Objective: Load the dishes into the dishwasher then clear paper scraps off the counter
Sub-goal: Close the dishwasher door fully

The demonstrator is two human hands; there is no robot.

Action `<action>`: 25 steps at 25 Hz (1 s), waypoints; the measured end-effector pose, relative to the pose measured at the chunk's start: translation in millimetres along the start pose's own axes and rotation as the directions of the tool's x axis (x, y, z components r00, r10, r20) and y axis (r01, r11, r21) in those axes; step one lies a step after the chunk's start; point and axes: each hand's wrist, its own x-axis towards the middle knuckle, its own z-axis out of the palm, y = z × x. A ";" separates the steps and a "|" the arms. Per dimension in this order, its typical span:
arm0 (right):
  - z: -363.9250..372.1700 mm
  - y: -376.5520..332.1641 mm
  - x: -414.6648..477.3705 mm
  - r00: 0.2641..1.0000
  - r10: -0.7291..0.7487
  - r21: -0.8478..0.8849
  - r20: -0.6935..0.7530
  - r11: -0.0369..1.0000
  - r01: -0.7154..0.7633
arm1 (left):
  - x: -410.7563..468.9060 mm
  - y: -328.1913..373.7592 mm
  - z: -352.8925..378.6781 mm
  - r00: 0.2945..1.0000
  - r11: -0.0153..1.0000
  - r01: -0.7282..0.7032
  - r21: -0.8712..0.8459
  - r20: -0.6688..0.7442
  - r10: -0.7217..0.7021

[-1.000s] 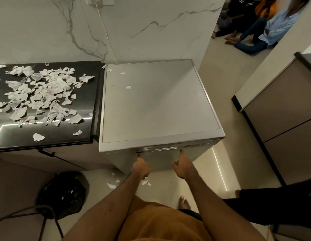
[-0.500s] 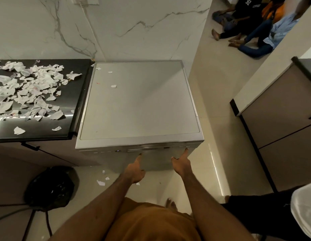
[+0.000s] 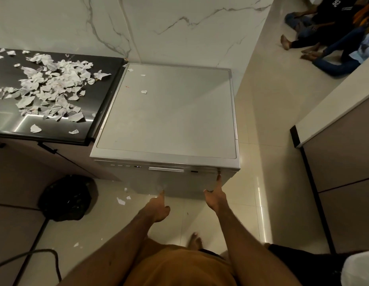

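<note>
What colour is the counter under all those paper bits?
The counter is shiny black, under white paper scraps. The head view shows it, at left.

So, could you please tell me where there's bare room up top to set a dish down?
The grey dishwasher top is mostly bare, apart from a few scraps near its back-left corner. The black counter is crowded with torn white paper scraps.
</note>
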 end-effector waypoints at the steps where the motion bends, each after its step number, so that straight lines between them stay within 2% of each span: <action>1: 0.1 1.1 0.4 1.000 -0.011 -0.004 0.003 1.000 0.011 | -1.6 -0.5 1.0 1.000 1.000 0.007 0.000 0.000 -0.007; 13: 5.0 20.5 12.1 0.997 -0.076 -0.285 0.023 0.955 0.079 | -3.1 3.6 3.5 0.996 0.996 0.078 0.049 -0.050 -0.075; 19: 8.8 22.2 22.6 0.991 -0.125 -0.319 0.039 0.939 0.131 | -1.8 7.5 -6.8 0.990 0.994 0.100 0.048 -0.108 -0.095; 25: 9.1 6.9 18.9 0.988 -0.083 -0.315 0.131 0.941 0.121 | -1.9 -0.1 -5.9 0.985 0.996 0.078 0.044 -0.158 -0.070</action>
